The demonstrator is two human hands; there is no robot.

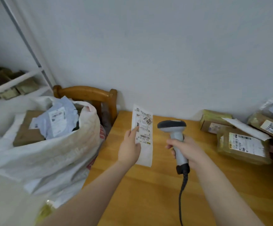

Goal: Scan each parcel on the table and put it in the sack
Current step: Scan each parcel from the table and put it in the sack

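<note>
Got a flat white parcel [144,128] pinched by its left edge in the left hand [129,147], index finger stretched up across the label. Can't see the rest of that grip behind it. Holding it upright over the back-left corner of the table [148,193], close to the wall [148,54].

Gripping a scanner [173,128] in the right hand [186,149], fingers curled tight round the handle. Head just right of the parcel, near it but not touching. Dark cable [182,193] trailing down toward the near edge.

Open wood between the hands and the near edge, and out to the left edge too. Tighter on the right: three taped boxes [241,145] bunched at the back-right, labels up, packed against each other, with a loose white sheet lying across them.

Hard against the table's left edge, a white sack [51,152] with its mouth wide open. Inside, near the top: a brown box [26,131] and a grey-blue mailer [59,118], label facing up, leaning over it. Wooden chair [87,92] wedged between sack, table corner and wall. Farther left, a blurry white shelf [13,85] with more cardboard on it.
</note>
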